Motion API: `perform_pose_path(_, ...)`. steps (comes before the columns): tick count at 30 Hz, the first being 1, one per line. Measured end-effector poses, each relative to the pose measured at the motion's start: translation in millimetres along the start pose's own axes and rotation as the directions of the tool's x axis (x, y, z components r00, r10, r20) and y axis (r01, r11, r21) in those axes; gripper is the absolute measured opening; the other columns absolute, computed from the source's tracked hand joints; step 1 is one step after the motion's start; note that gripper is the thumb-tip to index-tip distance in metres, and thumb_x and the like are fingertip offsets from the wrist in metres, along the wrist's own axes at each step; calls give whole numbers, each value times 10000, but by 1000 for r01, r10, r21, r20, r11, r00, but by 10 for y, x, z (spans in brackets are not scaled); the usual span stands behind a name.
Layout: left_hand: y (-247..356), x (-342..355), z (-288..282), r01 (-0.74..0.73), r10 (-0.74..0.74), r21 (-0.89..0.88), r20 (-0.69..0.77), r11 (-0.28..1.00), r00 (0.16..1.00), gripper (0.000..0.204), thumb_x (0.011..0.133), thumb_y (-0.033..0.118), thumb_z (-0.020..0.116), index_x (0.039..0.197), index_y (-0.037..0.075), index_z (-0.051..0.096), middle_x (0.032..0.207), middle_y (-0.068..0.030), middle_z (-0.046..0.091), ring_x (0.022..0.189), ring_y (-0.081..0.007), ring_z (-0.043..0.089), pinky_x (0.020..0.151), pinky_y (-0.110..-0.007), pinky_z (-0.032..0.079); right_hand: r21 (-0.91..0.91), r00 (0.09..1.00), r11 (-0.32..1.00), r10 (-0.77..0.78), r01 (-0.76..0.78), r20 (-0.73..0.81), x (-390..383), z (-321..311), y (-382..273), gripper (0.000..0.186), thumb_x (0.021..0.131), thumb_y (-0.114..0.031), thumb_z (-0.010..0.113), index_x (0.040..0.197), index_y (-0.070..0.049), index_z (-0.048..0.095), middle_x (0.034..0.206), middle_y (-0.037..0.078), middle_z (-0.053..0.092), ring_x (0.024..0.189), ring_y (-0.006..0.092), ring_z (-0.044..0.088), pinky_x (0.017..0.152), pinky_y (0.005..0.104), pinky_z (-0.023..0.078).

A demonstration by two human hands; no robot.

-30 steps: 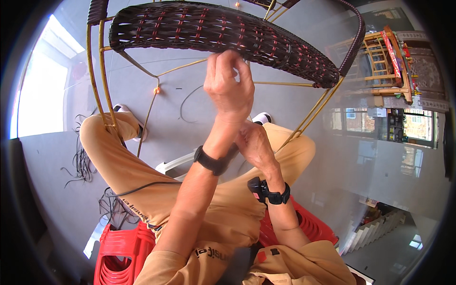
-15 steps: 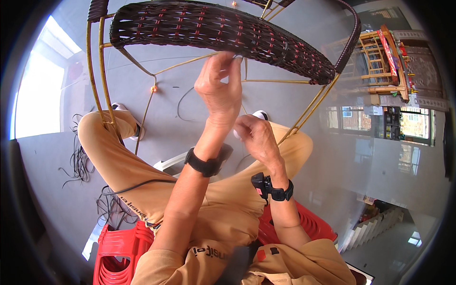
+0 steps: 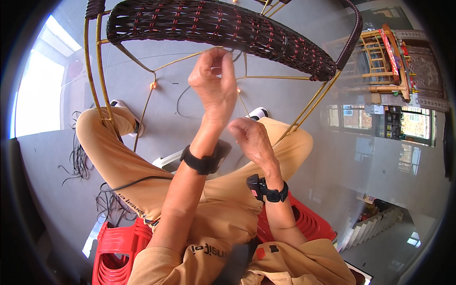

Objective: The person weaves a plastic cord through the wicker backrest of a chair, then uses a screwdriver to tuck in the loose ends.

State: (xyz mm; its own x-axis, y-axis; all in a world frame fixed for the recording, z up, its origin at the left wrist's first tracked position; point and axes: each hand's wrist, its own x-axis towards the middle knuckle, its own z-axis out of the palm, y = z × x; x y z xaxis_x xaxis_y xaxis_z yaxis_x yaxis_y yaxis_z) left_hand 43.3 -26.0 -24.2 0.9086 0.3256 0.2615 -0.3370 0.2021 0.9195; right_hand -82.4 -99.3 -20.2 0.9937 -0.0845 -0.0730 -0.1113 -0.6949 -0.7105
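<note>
A dark-brown woven chair section [image 3: 218,28] with red ties spans the top on a frame of gold metal rods [image 3: 305,107]. My left hand [image 3: 213,85] is raised just under its lower edge, fingertips pinched on a short dark strand [image 3: 237,55] that hangs from the weave. My right hand [image 3: 251,140] is below and right of it, fingers curled; what they hold, if anything, is hidden. Both wrists carry black strapped devices.
Red plastic stools [image 3: 116,247] flank my seated body. Loose dark strands [image 3: 83,164] lie on the grey floor at left, near a bright doorway. Wooden furniture [image 3: 384,61] stands at upper right. A staircase [image 3: 373,228] shows at lower right. My bent legs rise beside the gold rods.
My left hand has moved leftward along the weave's lower edge. My right hand has drawn slightly left, away from behind the left wrist, and shows more. The chair has shifted slightly in view.
</note>
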Motion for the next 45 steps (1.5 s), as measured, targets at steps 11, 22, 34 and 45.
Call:
perform_pose_path(11,23,-8,-35,54,-54,-18,-12,998,998,46,768,24,602,795,-7,581,697,-55,616,575,-101,584,551,-232,483,-20,1000,1000,4,-4,0,-11,25,75,60,819,-58,535,820,-1,553,623,107,516,517,201,520,531,315,417)
perform_pose_path(22,134,57,-28,-202,202,164,21,965,979,106,665,-39,595,736,39,579,639,-37,564,520,-137,553,503,-235,441,-102,999,995,5,-2,32,-36,71,84,105,822,-106,533,835,-2,542,733,160,548,680,351,528,606,386,424)
perform_pose_path(34,154,82,17,-296,297,253,37,921,954,140,662,-48,619,745,61,592,641,-24,550,498,-110,532,482,-226,425,-120,996,991,71,-64,59,-58,132,66,189,848,-197,493,825,-18,552,769,167,563,743,376,541,636,416,430)
perform_pose_path(45,142,139,48,-367,362,357,84,859,928,123,668,-41,612,736,59,592,613,-10,507,463,-103,479,451,-237,388,-122,994,989,93,-85,61,-158,187,226,164,833,-154,477,782,-27,566,758,131,570,739,332,551,657,404,432)
